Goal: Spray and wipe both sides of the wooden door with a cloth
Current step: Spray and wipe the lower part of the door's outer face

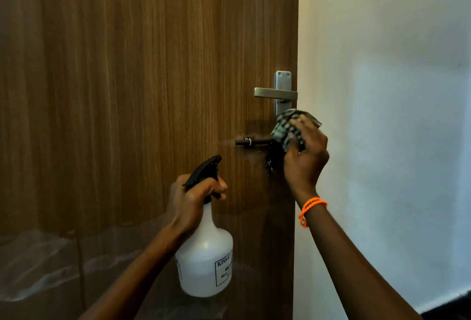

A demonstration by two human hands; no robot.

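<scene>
The wooden door (142, 90) fills the left. The right hand (304, 155) presses a bunched checked cloth (288, 126) below the lever handle (276, 93); best worked carefully around the slide bolt (251, 141). The left hand (191, 201) grips the spray bottle (205, 253), finger on trigger.

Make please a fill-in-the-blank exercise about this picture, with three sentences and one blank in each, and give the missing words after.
1. The left hand grips a white spray ____ with a black trigger head.
2. The right hand presses a checked cloth against the wooden door, just below the metal ____.
3. On the right wrist sits a bracelet of ____ colour.

Missing words: bottle; handle; orange
</scene>
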